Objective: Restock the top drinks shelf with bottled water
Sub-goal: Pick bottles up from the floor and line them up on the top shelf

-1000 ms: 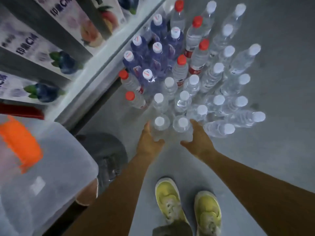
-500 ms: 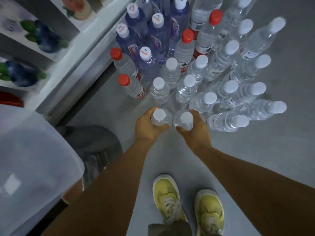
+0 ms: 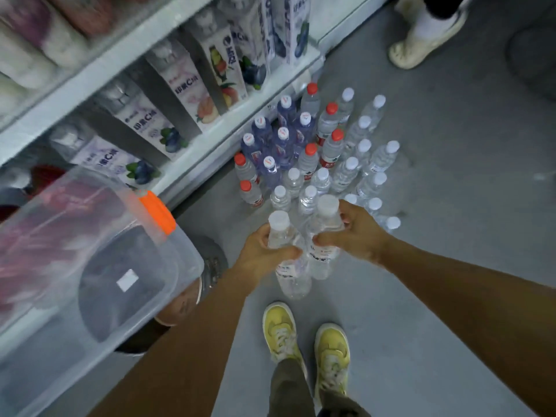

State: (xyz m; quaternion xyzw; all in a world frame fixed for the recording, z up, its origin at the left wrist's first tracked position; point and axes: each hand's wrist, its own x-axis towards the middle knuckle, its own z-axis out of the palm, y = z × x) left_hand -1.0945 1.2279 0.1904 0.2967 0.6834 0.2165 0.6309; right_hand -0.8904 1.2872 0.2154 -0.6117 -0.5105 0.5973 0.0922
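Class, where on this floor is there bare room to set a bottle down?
Free: the grey floor right of the standing bottles, and the strip between those bottles and the clear box. Crowded: bottles packed tightly beside the shelf base.

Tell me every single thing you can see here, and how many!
left-hand bottle: one, clear with white cap, held over the floor
right-hand bottle: one, clear with white cap, held beside it
red-capped bottles: six, clear, standing on the floor by the shelf
blue bottles: six, white caps, standing nearest the shelf
white-capped bottles: many, clear, standing right of the red and blue ones
drink cartons: several, white with fruit pictures, on the shelf
storage bin: one, clear with orange latch, at left
another person's shoe: one, whitish, top right
yellow shoes: two, bottom middle
left hand: grips the left-hand bottle
right hand: grips the right-hand bottle
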